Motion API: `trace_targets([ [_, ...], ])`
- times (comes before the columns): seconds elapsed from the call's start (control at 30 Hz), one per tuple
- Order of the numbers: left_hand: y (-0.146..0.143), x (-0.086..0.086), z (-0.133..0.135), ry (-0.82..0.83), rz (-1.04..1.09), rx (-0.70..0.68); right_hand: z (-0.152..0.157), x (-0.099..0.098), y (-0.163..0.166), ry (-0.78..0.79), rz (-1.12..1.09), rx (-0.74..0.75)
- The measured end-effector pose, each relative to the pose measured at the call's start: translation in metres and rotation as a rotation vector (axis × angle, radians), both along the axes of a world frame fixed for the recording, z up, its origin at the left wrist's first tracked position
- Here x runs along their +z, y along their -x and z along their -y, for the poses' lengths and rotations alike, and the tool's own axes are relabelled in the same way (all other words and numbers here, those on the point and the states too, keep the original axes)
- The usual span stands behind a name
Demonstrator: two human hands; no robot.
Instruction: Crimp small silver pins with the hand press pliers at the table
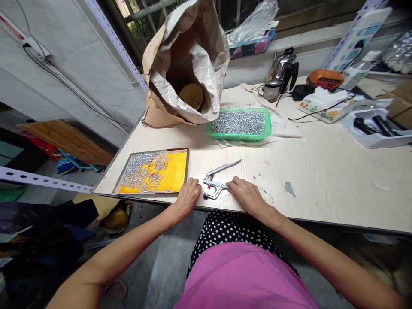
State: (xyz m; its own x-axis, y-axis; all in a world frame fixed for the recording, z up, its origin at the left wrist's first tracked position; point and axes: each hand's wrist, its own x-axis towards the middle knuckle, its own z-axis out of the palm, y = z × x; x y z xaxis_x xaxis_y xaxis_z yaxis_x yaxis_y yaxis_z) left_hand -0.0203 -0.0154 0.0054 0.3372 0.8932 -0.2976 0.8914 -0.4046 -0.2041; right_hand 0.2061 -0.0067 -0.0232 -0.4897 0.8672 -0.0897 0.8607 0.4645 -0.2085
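Pliers (215, 183) lie on the table (322, 171) between our hands: left hand (188, 196) flat and empty beside the pin tray (153, 151); right hand (247, 194) loosely open, just touching them. We judge a both-handle grip steadiest.

Pink top (244, 279); black lower garment (230, 229), white polka dots; left hand (188, 197), right hand (246, 195) bare.

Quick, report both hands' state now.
Left hand: open, palm down on the pale wooden table, holding nothing.
Right hand: open, palm down, fingertips at the silver metal snap pliers, not gripping them.
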Motion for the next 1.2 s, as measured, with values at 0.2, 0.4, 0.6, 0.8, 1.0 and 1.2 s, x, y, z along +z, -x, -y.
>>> trace_targets([
  [0.2,0.002,0.004,0.002,0.008,-0.051,0.029,-0.001,0.001,-0.001,0.009,-0.009,0.01],
  [0.4,0.009,0.002,0.002,0.035,0.289,0.147,-0.002,-0.001,-0.002,0.01,-0.017,0.004],
  [0.6,0.004,-0.001,-0.014,0.341,1.002,0.758,-0.005,0.001,-0.001,0.003,0.029,0.055],
  [0.8,-0.003,-0.006,-0.019,0.517,1.204,0.957,-0.006,0.005,0.0,0.014,0.06,0.07],
  [1.0,-0.006,-0.005,-0.022,0.558,1.113,0.966,-0.005,0.005,0.001,0.02,0.048,0.059],
  [1.2,-0.005,-0.006,-0.025,0.562,1.008,0.889,-0.005,0.0,0.001,0.021,0.038,0.053],
])
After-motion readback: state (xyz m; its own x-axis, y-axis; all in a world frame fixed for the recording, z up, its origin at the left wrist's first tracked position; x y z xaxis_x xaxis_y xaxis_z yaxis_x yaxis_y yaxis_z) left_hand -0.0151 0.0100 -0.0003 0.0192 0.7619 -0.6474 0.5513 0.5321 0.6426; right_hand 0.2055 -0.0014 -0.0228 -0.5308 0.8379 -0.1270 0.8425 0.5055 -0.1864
